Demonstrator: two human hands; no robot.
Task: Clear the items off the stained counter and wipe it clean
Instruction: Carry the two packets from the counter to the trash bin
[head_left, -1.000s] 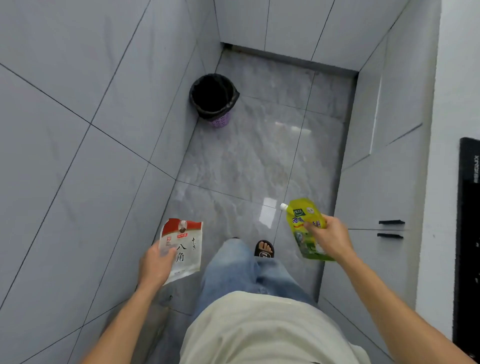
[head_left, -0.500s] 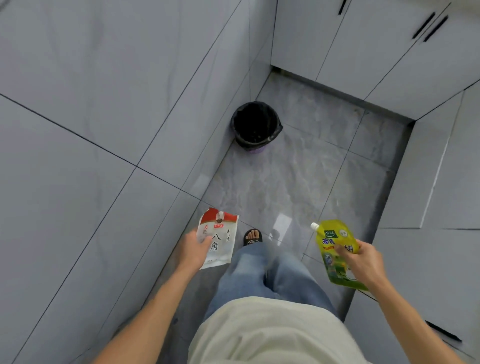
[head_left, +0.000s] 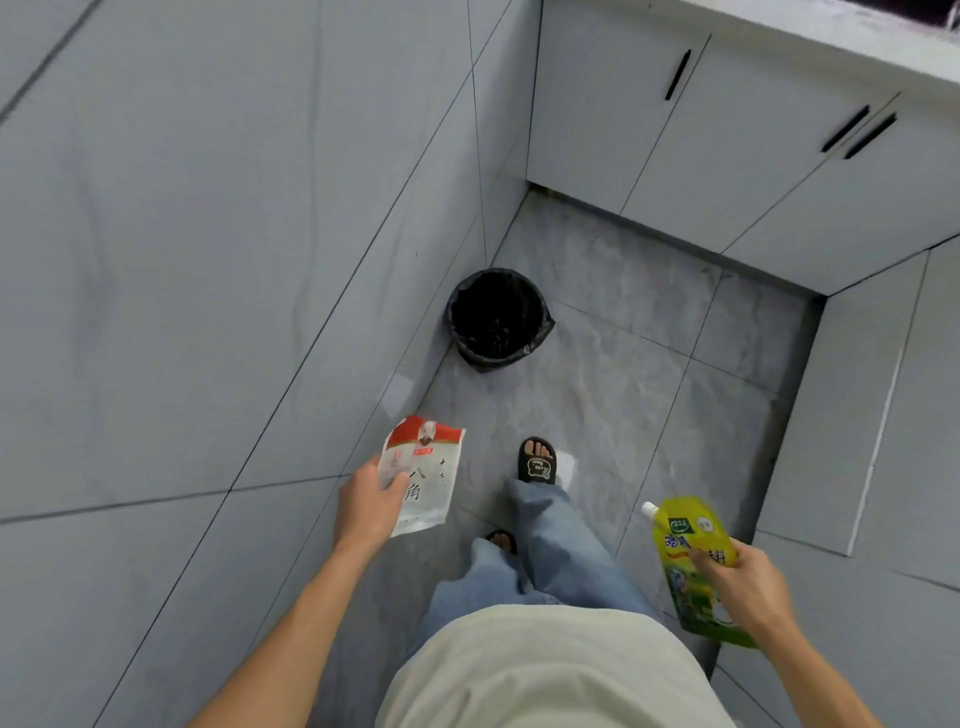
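Observation:
My left hand (head_left: 366, 506) grips a flat white packet with a red top and black characters (head_left: 426, 467), held out over the floor near the tiled wall. A green spouted pouch with a white cap (head_left: 693, 566) is clutched in my right hand (head_left: 748, 587), low at the right. Ahead on the floor, in the corner by the wall, stands a round bin lined with a black bag (head_left: 496, 317), open at the top. A strip of the counter edge (head_left: 883, 41) shows at the top right.
Grey tiled wall (head_left: 208, 260) runs along the left. White cabinet doors with black handles (head_left: 753, 135) line the back and right side. My legs in jeans and a black sandal (head_left: 536, 462) stand on the glossy grey floor (head_left: 623, 395).
I have stepped forward; the bin now sits closer and lower in view. Both hands keep their packets, and the cabinets and counter edge have come into view at the top right.

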